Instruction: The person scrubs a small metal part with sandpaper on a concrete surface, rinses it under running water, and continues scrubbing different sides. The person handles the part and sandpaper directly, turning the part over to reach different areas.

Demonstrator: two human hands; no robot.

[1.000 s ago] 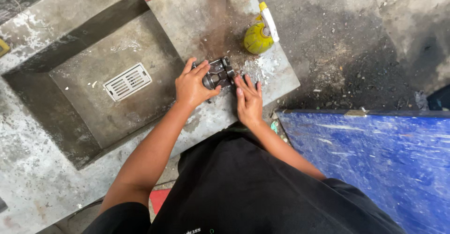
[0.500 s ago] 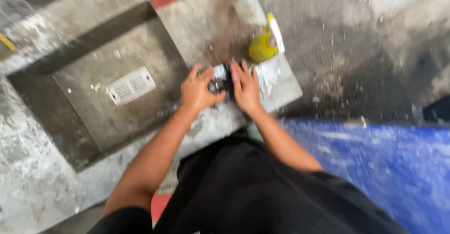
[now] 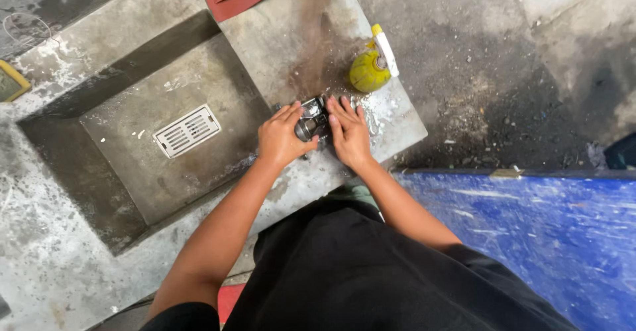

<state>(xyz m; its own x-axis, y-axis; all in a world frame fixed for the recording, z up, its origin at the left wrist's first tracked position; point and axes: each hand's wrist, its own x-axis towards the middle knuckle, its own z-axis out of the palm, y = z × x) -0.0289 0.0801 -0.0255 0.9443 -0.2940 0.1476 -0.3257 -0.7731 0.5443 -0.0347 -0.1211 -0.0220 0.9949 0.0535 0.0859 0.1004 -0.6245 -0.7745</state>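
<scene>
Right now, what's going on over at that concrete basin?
A person in a black top leans over a concrete slab beside a sunken basin with a drain grate. Both hands grip a small dark metal part resting on the slab: the left hand wraps its near side, the right hand presses flat against the other. A yellow spray bottle stands just beyond, and a blue panel lies at the person's right.

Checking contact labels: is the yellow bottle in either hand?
No, the yellow bottle stands apart on the concrete slab, while the left hand and right hand clasp the small metal part.
</scene>
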